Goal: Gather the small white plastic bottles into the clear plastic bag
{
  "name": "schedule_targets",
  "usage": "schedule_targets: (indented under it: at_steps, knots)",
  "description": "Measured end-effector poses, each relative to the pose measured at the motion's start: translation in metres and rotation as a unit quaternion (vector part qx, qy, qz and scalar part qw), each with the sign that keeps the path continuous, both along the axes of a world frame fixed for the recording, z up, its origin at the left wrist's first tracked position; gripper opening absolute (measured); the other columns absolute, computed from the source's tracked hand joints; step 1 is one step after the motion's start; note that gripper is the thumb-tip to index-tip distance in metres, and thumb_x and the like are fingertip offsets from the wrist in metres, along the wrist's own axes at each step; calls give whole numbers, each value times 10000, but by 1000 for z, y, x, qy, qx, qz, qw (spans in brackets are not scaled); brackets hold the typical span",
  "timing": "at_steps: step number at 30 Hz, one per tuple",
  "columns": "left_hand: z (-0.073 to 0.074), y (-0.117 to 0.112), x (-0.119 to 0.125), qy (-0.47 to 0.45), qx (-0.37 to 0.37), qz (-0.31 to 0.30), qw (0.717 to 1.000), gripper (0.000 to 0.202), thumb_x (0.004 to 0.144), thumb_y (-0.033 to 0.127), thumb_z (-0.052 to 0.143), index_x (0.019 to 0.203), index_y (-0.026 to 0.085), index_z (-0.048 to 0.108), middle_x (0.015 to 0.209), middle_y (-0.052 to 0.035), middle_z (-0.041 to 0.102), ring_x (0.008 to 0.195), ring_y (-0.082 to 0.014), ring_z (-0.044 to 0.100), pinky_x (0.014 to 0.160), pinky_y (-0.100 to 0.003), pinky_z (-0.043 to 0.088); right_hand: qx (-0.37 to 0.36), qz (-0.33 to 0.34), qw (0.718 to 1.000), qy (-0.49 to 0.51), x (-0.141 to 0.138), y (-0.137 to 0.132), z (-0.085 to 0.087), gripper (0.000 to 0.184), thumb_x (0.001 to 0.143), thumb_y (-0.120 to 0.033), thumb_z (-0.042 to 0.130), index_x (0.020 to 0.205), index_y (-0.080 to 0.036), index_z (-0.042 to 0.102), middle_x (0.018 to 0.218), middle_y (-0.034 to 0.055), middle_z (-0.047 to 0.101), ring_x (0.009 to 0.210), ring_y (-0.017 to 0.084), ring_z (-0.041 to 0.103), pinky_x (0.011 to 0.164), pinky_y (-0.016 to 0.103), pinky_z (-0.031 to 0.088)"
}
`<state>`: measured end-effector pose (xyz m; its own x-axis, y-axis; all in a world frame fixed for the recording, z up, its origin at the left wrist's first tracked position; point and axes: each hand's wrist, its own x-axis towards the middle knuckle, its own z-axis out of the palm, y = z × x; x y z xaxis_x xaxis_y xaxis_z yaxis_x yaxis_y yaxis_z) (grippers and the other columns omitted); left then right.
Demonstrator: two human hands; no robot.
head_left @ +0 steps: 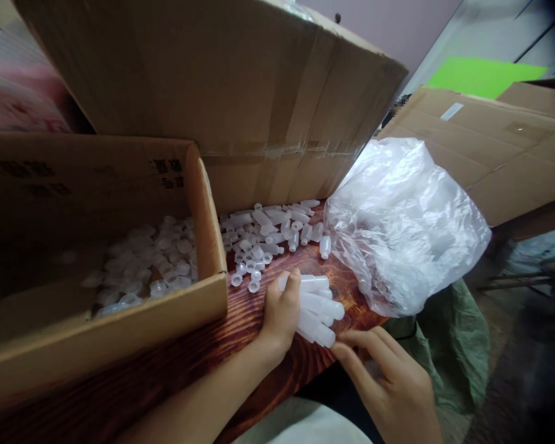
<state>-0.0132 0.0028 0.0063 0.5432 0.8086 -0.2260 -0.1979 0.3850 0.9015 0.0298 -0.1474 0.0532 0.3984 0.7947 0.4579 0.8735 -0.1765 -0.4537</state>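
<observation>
From over the shoulder, the left hand is clamped on a row of small translucent white bottles at the wooden table's near edge, while the right hand, fingers loosely spread, touches the lowest bottle's end.

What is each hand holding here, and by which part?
The left hand grips a bunch of small plastic bottles around their bases; the right hand holds nothing, fingertips touching a cap end.
</observation>
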Motion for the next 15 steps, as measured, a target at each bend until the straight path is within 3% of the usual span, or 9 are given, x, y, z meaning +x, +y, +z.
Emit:
schedule_targets:
  at_steps: [3, 10, 15]
  knots:
    - [1, 0, 0, -7, 14, 5, 1000, 396, 851, 539, 511, 679, 188, 455, 627, 26, 480, 559, -115, 437, 533, -234, 367, -10, 40, 999, -1, -2, 2, -4, 205, 966, -278, 547, 1151, -193, 565, 828, 5, 589, 677, 109, 595, 626, 185, 473]
    - [-1, 2, 0, -3, 32, 19, 999, 367, 838, 514, 525, 684, 189, 451, 626, 35, 453, 564, -107, 410, 528, -225, 350, 22, -17, 999, 44, -10, 16, -19, 109, 977, -245, 500, 1005, -195, 593, 804, 9, 593, 695, 132, 592, 618, 216, 454]
    - [-2, 1, -1, -11, 1, 12, 1000, 394, 812, 551, 559, 690, 188, 465, 617, 30, 473, 538, -111, 433, 509, -229, 362, 18, -9, 995, 95, -5, 14, -7, 182, 960, -336, 537, 861, -214, 627, 713, -25, 598, 609, 110, 573, 568, 202, 424]
